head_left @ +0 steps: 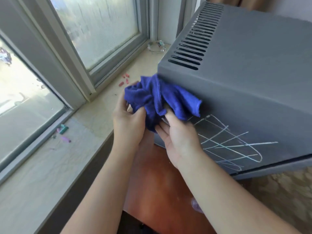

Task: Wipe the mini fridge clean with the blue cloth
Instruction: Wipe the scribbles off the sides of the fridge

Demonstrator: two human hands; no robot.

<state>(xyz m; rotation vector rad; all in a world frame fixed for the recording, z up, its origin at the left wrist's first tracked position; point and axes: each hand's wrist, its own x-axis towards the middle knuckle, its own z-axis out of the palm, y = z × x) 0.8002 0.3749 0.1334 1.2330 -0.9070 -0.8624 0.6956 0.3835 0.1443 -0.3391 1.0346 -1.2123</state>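
The grey mini fridge (pixel 249 68) fills the right side, with vent slots along its far top edge. White chalk scribbles (pixel 229 142) cross its near side panel. A crumpled blue cloth (pixel 158 98) sits bunched at the fridge's near left corner, touching the side. My left hand (pixel 128 122) grips the cloth's left part from below. My right hand (pixel 179 134) holds its lower right folds, fingers tucked into the fabric, just left of the scribbles.
A beige window sill (pixel 94 115) runs left of the fridge below the window frame (pixel 70 68). Red chalk bits (pixel 124 80), green and pink chalk pieces (pixel 63 132) and a clear glass object (pixel 156 46) lie on it. A reddish wooden surface (pixel 160 183) shows under my arms.
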